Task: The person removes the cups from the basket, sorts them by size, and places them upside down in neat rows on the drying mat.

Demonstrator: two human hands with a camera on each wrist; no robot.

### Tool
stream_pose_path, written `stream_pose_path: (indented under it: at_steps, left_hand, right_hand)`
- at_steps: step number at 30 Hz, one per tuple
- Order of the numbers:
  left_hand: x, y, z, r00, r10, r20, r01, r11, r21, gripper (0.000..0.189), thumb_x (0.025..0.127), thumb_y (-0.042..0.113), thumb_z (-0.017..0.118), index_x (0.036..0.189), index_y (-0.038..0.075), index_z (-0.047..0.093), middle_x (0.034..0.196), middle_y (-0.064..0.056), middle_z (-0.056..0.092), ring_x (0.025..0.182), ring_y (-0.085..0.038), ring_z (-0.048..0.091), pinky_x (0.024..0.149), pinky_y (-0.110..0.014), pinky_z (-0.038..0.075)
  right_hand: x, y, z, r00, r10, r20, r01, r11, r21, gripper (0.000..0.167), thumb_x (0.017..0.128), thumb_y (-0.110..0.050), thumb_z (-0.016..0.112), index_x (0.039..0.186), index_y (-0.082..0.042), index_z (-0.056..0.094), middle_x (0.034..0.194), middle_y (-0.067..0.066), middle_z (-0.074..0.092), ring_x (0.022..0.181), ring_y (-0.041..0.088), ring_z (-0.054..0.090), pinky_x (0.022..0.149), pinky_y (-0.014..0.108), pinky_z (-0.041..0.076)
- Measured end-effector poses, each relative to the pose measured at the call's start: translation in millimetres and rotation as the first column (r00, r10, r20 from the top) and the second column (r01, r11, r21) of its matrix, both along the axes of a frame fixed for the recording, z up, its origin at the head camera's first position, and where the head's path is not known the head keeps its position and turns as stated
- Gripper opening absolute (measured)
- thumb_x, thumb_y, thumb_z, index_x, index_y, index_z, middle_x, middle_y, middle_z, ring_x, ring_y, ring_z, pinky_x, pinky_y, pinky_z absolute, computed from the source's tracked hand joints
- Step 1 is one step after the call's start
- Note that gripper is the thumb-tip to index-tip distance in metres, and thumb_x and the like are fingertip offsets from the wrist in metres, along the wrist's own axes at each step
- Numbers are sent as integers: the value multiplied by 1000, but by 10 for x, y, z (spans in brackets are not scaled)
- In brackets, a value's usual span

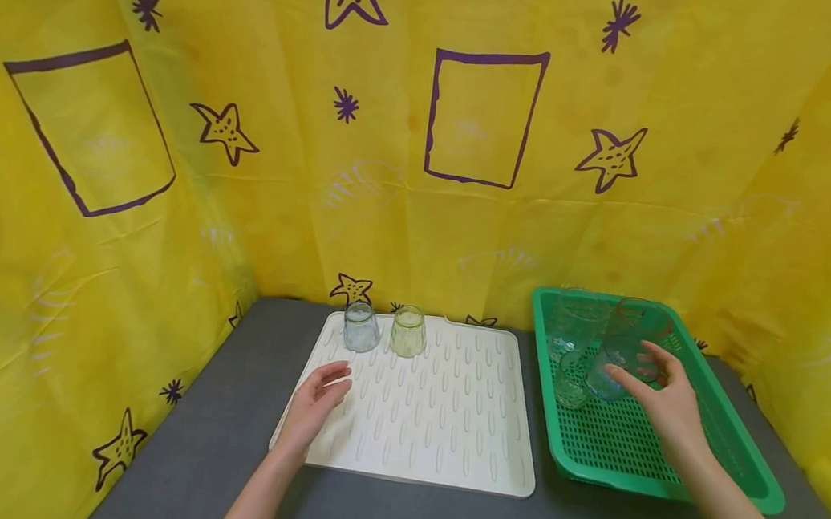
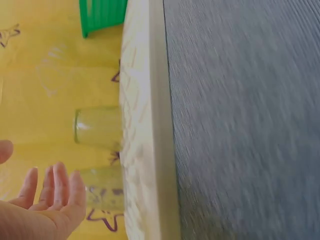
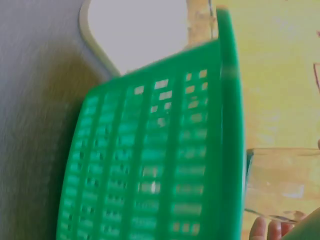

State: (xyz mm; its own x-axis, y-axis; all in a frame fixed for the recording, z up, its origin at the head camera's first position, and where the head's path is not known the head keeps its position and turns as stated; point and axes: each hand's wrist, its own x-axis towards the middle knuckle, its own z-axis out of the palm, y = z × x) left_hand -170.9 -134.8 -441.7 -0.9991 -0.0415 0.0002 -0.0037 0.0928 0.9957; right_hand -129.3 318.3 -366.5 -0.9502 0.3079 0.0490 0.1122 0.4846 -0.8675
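In the head view my right hand (image 1: 673, 398) holds a clear drinking glass (image 1: 618, 358) with a bluish base and a pinkish rim, thumb on one side and fingers on the other. The glass leans over the green basket (image 1: 731, 450). Beside it in the basket are a tall clear glass (image 1: 573, 323) and a small clear glass (image 1: 571, 387). My left hand (image 1: 313, 405), holding nothing, hovers over the left part of the white drying mat (image 1: 440, 430), fingers loosely bent. At the mat's back left stand a bluish glass (image 1: 361, 332) and a yellow-green glass (image 1: 408, 335).
A grey table (image 1: 195, 405) lies under the mat and basket. Yellow cloth (image 1: 388, 233) with purple drawings hangs close behind them and along both sides. The basket's raised rim (image 3: 231, 125) stands between the mat and my right arm.
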Motion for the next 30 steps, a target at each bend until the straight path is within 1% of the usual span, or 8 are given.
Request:
stream_pose_path:
  at_steps: [5, 8, 11, 13, 16, 21, 26, 30]
  left_hand:
    - [13, 136, 43, 998, -69, -6, 69, 994, 89, 42, 95, 10, 61, 134, -3, 50, 132, -25, 53, 115, -27, 57, 89, -25, 48]
    - [26, 219, 73, 994, -106, -10, 106, 986, 125, 43, 95, 10, 62, 134, -2, 49, 131, -24, 54, 116, -30, 57, 90, -27, 48]
    - [52, 304, 105, 989, -148, -19, 149, 980, 134, 45, 95, 13, 63, 135, -1, 49, 130, -20, 56, 116, -32, 57, 92, -31, 49]
    - [73, 357, 126, 984, -179, -18, 179, 976, 126, 45, 94, 14, 64, 135, 1, 49, 129, -17, 57, 114, -30, 57, 93, -31, 49]
    - [101, 429, 155, 974, -227, -18, 228, 966, 118, 47, 93, 15, 66, 136, 4, 49, 129, -15, 57, 114, -29, 57, 94, -31, 49]
    - [126, 517, 206, 951, -308, -34, 310, 946, 97, 52, 91, 16, 68, 138, 8, 47, 132, -12, 55, 120, -31, 54, 95, -34, 49]
    - [155, 610, 248, 915, -399, -57, 403, 912, 83, 58, 90, 17, 70, 141, 10, 44, 136, -12, 52, 124, -34, 50, 96, -37, 48]
    - [167, 701, 255, 891, -449, -70, 453, 889, 61, 61, 88, 15, 72, 142, 12, 44, 136, -9, 52, 124, -32, 50, 100, -41, 46]
  right_hand:
    - [17, -216, 48, 998, 66, 2, -66, 998, -15, 81, 93, -40, 65, 154, -9, 22, 141, 13, 37, 113, 22, 37, 80, 34, 40]
    - [19, -354, 60, 994, 113, 10, -113, 993, -29, 79, 93, -37, 65, 154, -10, 23, 143, 13, 36, 116, 24, 36, 81, 37, 40]
    - [10, -485, 66, 988, 152, 20, -151, 988, -39, 77, 93, -36, 66, 153, -10, 24, 142, 14, 37, 118, 24, 37, 81, 37, 43]
    - [1, -564, 59, 985, 170, 26, -168, 985, -47, 77, 93, -36, 66, 153, -11, 26, 141, 14, 39, 119, 24, 38, 81, 37, 44]
    - [-6, -677, 42, 981, 191, 30, -188, 978, -87, 77, 92, -35, 68, 152, -13, 27, 140, 15, 39, 120, 26, 38, 83, 39, 44]
    - [-14, -855, 4, 972, 233, 19, -227, 961, -156, 77, 90, -32, 71, 152, -13, 28, 143, 12, 38, 122, 25, 38, 86, 39, 43]
    - [-15, -1024, -43, 962, 273, 18, -265, 944, -199, 74, 88, -29, 73, 149, -13, 33, 140, 11, 41, 123, 26, 38, 89, 42, 40]
    - [-14, -1163, -94, 957, 290, 22, -279, 936, -217, 72, 85, -28, 76, 146, -14, 39, 136, 11, 45, 123, 25, 40, 90, 40, 40]
